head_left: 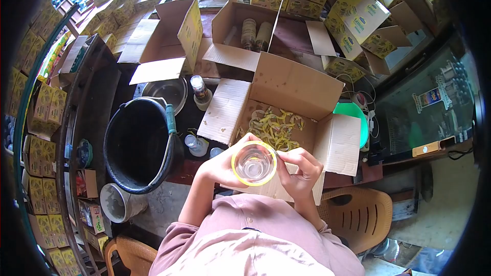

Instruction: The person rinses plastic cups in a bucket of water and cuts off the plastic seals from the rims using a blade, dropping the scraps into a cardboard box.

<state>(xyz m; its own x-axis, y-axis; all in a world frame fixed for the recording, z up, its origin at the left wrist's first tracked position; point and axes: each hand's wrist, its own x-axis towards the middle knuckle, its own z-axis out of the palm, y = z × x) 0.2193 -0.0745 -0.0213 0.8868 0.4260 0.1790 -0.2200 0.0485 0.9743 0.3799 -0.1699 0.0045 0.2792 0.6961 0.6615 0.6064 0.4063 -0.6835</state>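
cup (254, 166) overlaps open carton (296, 79); bucket (137, 145) at left

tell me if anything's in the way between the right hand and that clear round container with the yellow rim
Nothing large visibly is: the right hand is at the right edge of the clear, round, yellow-rimmed container. A dark detail there is too small to identify.

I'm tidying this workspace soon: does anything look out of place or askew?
Loose yellow strips lie tangled in the open cardboard box, perhaps scraps, but contained. At upper right, a Lemon carton sits tilted, unlike the neatly stacked cartons to its left.
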